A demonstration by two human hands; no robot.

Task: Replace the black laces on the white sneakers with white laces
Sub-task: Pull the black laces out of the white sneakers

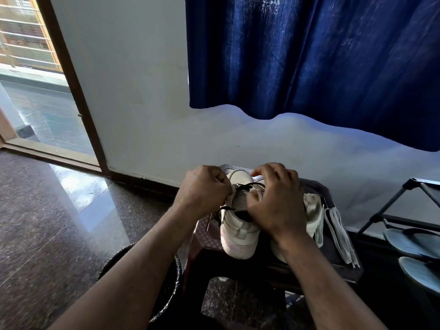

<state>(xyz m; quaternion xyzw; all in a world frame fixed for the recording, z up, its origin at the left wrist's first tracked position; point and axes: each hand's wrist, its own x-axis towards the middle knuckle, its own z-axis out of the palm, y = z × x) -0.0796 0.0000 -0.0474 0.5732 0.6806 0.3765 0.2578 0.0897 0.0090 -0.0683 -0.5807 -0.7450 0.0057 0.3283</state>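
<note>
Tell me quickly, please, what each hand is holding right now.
Left hand: pinches the black lace.
Right hand: fingers curled, gripping the white sneaker.

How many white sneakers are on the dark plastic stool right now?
2. One white sneaker sits on the dark plastic stool, the left hand pinching its black lace. The second white sneaker stands to its right, largely hidden behind the right hand.
</note>
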